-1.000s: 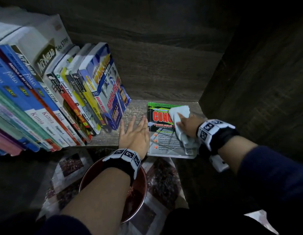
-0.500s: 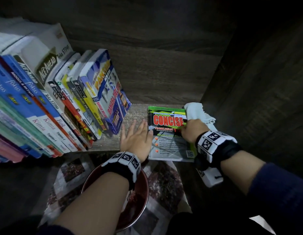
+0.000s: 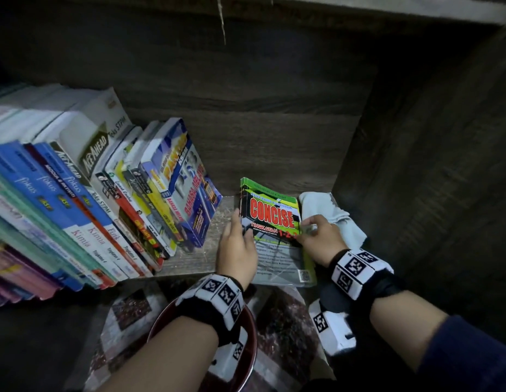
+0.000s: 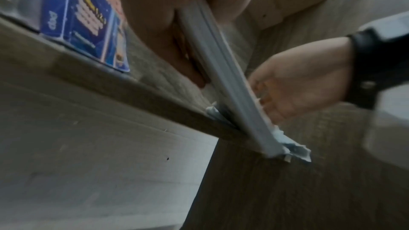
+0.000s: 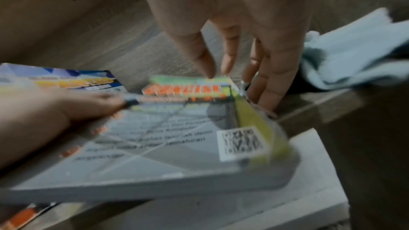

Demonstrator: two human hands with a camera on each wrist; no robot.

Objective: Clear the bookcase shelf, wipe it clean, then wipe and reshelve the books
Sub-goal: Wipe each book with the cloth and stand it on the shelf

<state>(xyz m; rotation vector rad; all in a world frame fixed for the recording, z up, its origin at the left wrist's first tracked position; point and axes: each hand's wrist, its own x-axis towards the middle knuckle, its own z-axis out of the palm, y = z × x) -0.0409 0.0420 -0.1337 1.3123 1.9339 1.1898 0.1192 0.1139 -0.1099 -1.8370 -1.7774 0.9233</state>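
The green and red CONCISE book (image 3: 274, 216) sits on the wooden shelf (image 3: 189, 258) near its right end, with one side raised off the board. My left hand (image 3: 240, 230) grips its left edge; in the left wrist view the book (image 4: 221, 69) runs between thumb and fingers. My right hand (image 3: 311, 230) holds the right edge, thumb over the cover, fingers (image 5: 267, 86) down beside it. The pale blue cloth (image 3: 325, 207) lies loose in the shelf's right corner, behind my right hand. The right wrist view of the book (image 5: 177, 137) is blurred.
A leaning row of books (image 3: 104, 207) fills the shelf's left part, a hand's width from the CONCISE book. The bookcase side wall (image 3: 415, 179) stands close on the right. Below the shelf edge a dark red bowl (image 3: 250, 360) sits on a patterned floor (image 3: 130, 309).
My right hand stopped wiping the cover, let the cloth go at the right corner and took the book's right edge. My left hand moved from the bare shelf onto the book's left edge.
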